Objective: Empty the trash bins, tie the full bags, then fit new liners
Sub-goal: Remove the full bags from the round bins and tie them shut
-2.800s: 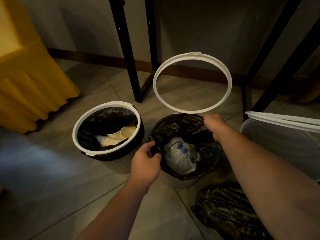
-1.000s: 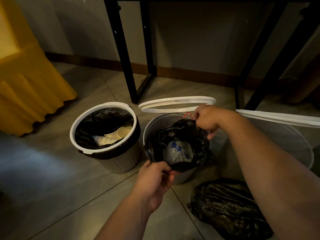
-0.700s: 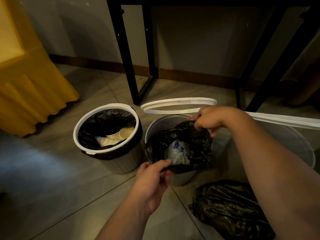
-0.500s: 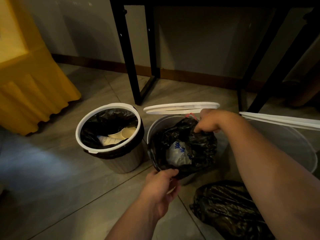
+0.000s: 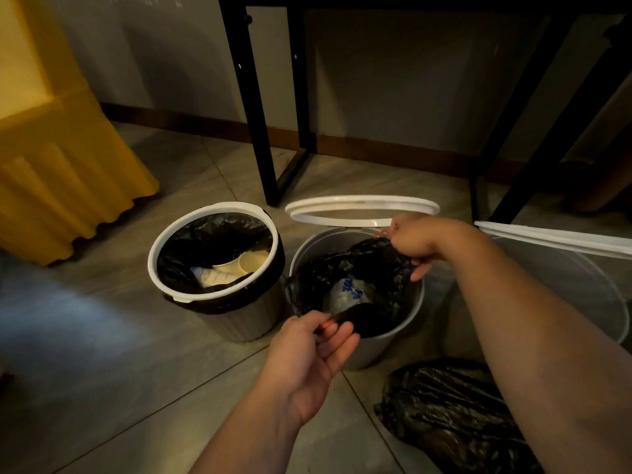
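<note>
Far left, a yellow cloth (image 5: pixel 65 172) hangs down to the floor (image 5: pixel 102 371), out of my way. Next along, the left bin (image 5: pixel 219 265) waits with its white ring (image 5: pixel 160 241) clamped on, black liner folded over the rim, paper cups (image 5: pixel 244 263) and wrappers inside. That one isn't started yet.

Now the middle bin (image 5: pixel 376 343), the one I'm working. My left hand (image 5: pixel 307 354) pinches the near edge of the black bag (image 5: pixel 362 271), a red drawstring just showing at my fingers. My right hand (image 5: pixel 412 239) is clenched on the far edge of the bag with another bit of red string poking out, and the loose ring (image 5: pixel 362 208) sits level just above the bin, held, I think, in that same fist. A crumpled white wrapper with blue print (image 5: pixel 345 294) lies in the open mouth.

Risks from here: if I pull the two sides unevenly, the thin plastic could tear or the wrapper could spill onto the floor. The ring could slip from my crowded right hand too.

Lower right, a filled black bag (image 5: pixel 455 415) lies on the floor beside my right arm. Far right, a larger clear bin (image 5: pixel 581 295) stands with its own white rim.
</note>
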`<act>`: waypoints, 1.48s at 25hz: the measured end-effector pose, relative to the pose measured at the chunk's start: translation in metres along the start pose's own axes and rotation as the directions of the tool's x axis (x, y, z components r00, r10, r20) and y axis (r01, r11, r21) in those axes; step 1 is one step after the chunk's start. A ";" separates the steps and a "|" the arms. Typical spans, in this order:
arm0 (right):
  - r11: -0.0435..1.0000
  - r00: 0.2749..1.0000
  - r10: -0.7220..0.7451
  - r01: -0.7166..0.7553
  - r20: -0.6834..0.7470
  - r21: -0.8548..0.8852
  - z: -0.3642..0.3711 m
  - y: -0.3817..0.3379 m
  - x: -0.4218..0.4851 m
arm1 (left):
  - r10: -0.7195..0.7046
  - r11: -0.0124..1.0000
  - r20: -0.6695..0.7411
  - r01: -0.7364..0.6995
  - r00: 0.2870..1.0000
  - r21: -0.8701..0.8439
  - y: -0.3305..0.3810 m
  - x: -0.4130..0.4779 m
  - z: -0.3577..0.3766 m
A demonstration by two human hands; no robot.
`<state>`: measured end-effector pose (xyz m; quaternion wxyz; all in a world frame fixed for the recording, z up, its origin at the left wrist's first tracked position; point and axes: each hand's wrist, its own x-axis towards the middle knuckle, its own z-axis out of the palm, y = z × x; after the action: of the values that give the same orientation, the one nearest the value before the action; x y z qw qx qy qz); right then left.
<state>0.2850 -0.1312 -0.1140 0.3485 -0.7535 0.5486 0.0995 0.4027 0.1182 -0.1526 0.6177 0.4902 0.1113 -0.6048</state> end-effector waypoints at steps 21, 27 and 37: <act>0.955 0.957 -0.274 0.259 0.092 0.145 0.022 -0.013 0.006 | 0.286 0.845 -0.090 -0.207 0.954 0.493 0.025 0.006 -0.031; 0.927 0.942 -0.328 0.308 0.066 0.213 0.020 -0.012 0.009 | 0.276 0.877 -0.084 -0.216 0.957 0.429 0.028 0.008 -0.039; 0.964 0.975 -0.217 0.221 0.041 -0.148 -0.002 -0.032 -0.023 | 0.160 0.884 -0.114 -0.091 0.981 0.458 0.028 0.007 -0.062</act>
<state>0.3038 -0.1101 -0.0867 0.3058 -0.8324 0.4486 0.1110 0.4566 0.1539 -0.1748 0.5152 0.6697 -0.0183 -0.5346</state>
